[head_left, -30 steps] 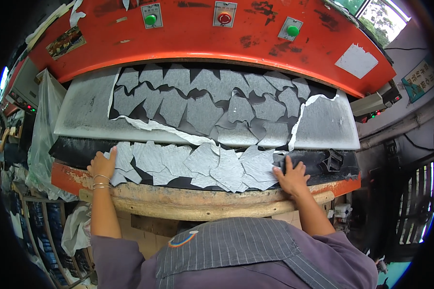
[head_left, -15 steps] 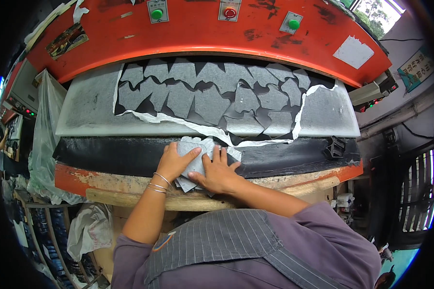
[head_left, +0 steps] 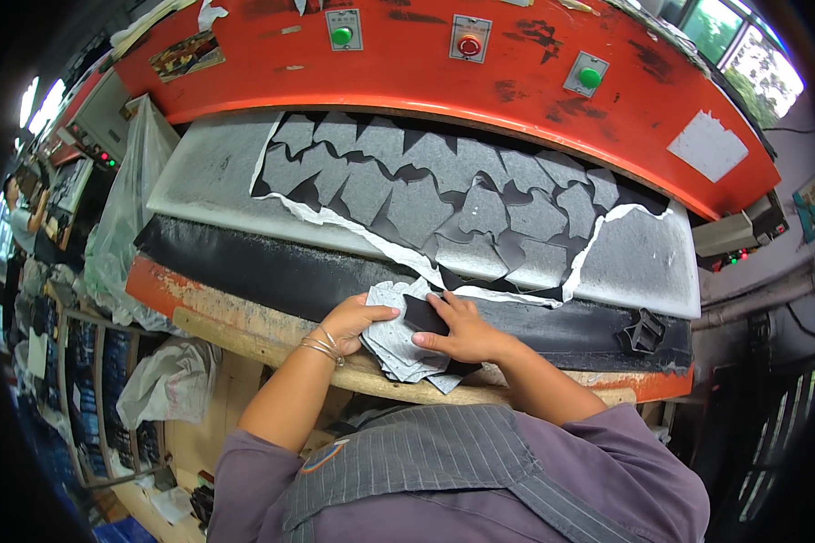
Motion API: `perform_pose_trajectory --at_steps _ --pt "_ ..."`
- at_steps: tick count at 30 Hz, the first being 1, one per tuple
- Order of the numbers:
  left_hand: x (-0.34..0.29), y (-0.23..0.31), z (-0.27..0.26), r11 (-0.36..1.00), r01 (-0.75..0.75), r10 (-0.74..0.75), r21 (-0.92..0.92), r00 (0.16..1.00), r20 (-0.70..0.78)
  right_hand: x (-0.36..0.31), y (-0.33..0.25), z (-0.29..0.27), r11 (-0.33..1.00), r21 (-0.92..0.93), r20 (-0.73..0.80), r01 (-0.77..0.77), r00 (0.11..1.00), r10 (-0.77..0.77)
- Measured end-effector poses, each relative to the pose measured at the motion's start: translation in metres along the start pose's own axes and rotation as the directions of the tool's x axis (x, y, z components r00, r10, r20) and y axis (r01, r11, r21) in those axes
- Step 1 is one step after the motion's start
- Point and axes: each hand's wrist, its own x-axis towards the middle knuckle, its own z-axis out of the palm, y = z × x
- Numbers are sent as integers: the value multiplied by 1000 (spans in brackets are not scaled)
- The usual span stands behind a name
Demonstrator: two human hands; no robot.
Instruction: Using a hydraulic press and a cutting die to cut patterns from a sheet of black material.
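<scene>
My left hand (head_left: 347, 324) grips the left edge of a stack of grey cut pieces (head_left: 389, 344), its thumb lying on top. The stack is uneven, with edges fanned out toward me over the front ledge. A cut piece with its black face up (head_left: 423, 313) lies at the stack's upper right. My right hand (head_left: 471, 333) closes on this black-faced piece and the stack's right side, thumb in front; some fingertips are hidden. Beyond my hands lies a grey-and-black sheet (head_left: 407, 206), cut into rows of angular shapes, with a torn white strip (head_left: 353, 233) along its near edge.
The sheet rests on a white cutting board (head_left: 199, 176) under a red press beam (head_left: 272, 68) with green and red buttons. A black cutting die (head_left: 643, 333) stands right on the black ledge (head_left: 254, 276). A wooden rail (head_left: 235, 341) edges the front. Another person (head_left: 23, 222) is far left.
My view has turned, so the press now slants. The stack has come nearer the front rail, and a black-faced piece now shows on it beside my right hand.
</scene>
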Motion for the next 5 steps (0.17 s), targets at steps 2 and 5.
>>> perform_pose_trajectory --at_steps 2,5 --pt "-1 -4 22 997 35 -39 -74 998 -55 -5 5 5 1000 -14 -14 11 1000 -11" --pt "-3 -13 55 999 -25 24 -21 998 -61 -10 17 9 998 -11 -94 -54 994 53"
